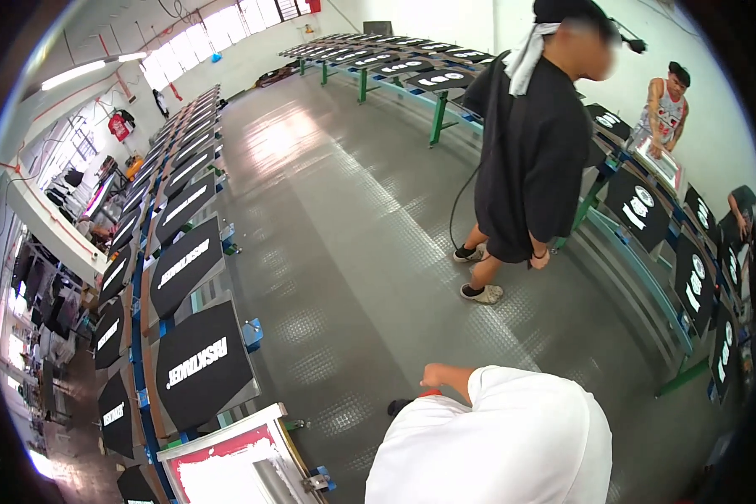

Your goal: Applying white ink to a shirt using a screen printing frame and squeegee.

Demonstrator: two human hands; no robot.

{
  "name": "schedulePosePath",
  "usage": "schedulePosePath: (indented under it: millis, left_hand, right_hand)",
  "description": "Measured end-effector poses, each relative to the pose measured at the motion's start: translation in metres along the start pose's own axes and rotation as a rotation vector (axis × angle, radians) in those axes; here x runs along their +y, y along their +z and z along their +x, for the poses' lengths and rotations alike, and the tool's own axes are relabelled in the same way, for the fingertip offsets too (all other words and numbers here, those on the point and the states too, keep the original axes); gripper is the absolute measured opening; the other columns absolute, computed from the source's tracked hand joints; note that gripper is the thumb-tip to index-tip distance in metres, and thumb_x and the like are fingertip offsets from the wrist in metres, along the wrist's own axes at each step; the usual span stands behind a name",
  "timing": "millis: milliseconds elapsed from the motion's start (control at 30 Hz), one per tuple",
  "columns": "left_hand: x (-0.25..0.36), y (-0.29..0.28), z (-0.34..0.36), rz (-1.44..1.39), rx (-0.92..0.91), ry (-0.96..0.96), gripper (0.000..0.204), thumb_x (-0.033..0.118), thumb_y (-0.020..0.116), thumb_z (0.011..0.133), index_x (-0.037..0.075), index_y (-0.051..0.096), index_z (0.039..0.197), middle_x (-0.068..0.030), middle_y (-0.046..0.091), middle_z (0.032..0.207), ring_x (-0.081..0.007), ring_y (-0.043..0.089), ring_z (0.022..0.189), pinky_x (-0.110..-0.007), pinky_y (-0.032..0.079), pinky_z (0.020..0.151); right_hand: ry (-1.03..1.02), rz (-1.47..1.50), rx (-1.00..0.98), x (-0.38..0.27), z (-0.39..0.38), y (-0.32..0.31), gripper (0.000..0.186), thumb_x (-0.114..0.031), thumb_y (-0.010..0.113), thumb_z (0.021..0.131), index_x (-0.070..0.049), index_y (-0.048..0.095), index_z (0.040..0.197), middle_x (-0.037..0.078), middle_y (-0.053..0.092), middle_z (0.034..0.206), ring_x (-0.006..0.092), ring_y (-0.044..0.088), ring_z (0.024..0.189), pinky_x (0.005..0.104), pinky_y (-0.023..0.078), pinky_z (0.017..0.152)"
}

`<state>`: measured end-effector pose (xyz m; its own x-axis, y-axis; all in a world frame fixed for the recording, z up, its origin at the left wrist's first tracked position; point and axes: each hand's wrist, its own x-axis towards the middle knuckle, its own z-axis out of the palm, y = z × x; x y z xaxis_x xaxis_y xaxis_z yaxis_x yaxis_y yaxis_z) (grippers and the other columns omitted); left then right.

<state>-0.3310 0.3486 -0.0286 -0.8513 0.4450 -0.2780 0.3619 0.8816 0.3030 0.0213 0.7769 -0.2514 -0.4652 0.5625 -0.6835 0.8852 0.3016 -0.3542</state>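
From the white sleeve [504, 391] at the lower middle, a short stretch of my bare right arm [447, 378] reaches leftward. Its end is rounded, and I cannot make out any fingers or anything held. Just below it shows a small patch of red, with a dark shoe [399, 406] beside it. My left hand is out of sight. Nearest on the left is a screen-printing frame [287, 445] with white ink and a red border on its mesh, lying on the table rail. Beyond it, a black printed shirt panel [203, 365] lies flat on a board.
More black panels [185, 267] line the left table. A person in black [533, 143] stands in the aisle. Behind, another person [665, 109] leans over a printing frame [659, 165] on the right table. A dark cable [455, 206] hangs by the standing person. Metal clamps [319, 480] jut into the aisle.
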Motion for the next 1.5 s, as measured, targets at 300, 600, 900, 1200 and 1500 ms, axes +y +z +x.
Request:
schedulePosePath:
  millis: [300, 600, 900, 1200, 1500]
  left_hand:
    - [0.041, -0.007, -0.026, -0.029, 0.134, -0.012, 0.035, 0.022, 0.067, 0.074, -0.006, 0.056, 0.093, -0.0278, 0.060, 0.090, -0.0441, 0.054, 0.081, -0.047, 0.043, 0.078]
    - [0.021, 0.003, -0.015, 0.042, 0.185, 0.024, 0.043, 0.025, 0.072, 0.065, -0.007, 0.058, 0.089, -0.0288, 0.061, 0.090, -0.0473, 0.054, 0.084, -0.047, 0.044, 0.078]
    - [0.040, -0.007, -0.024, -0.005, 0.160, -0.056, 0.051, 0.028, 0.073, 0.064, -0.009, 0.059, 0.096, -0.0295, 0.060, 0.098, -0.0463, 0.055, 0.091, -0.045, 0.044, 0.083]
    - [0.032, -0.013, -0.016, 0.028, 0.094, 0.009, 0.063, 0.032, 0.075, 0.063, -0.012, 0.057, 0.105, -0.0318, 0.058, 0.106, -0.0469, 0.053, 0.101, -0.043, 0.042, 0.090]
    - [0.025, -0.011, -0.009, 0.020, 0.072, 0.022, 0.069, 0.032, 0.075, 0.064, -0.015, 0.054, 0.109, -0.0312, 0.058, 0.109, -0.0455, 0.052, 0.106, -0.042, 0.041, 0.093]
  right_hand:
    - [0.116, 0.161, -0.011, 0.042, -0.069, 0.029, 0.044, -0.042, 0.053, 0.085, -0.001, 0.068, 0.075, 0.015, 0.065, 0.072, 0.0300, 0.064, 0.068, 0.0434, 0.050, 0.069]
    - [0.201, 0.168, -0.076, 0.052, -0.114, 0.027, 0.046, -0.044, 0.056, 0.083, -0.002, 0.068, 0.067, 0.013, 0.065, 0.068, 0.0292, 0.063, 0.065, 0.0427, 0.050, 0.065]
    - [0.130, 0.329, 0.093, 0.025, -0.091, 0.012, 0.026, -0.013, 0.062, 0.078, -0.005, 0.065, 0.103, 0.018, 0.065, 0.101, 0.0293, 0.066, 0.076, 0.0420, 0.053, 0.072]
    - [0.239, 0.563, 0.507, 0.020, -0.126, -0.019, 0.036, 0.006, 0.059, 0.070, -0.013, 0.066, 0.101, 0.016, 0.030, 0.144, 0.0328, 0.053, 0.114, 0.0419, 0.044, 0.095]
    - [0.280, 0.469, 0.649, 0.020, -0.138, -0.014, 0.022, -0.004, 0.051, 0.077, -0.015, 0.067, 0.085, 0.010, 0.034, 0.142, 0.0324, 0.051, 0.114, 0.0428, 0.043, 0.093]
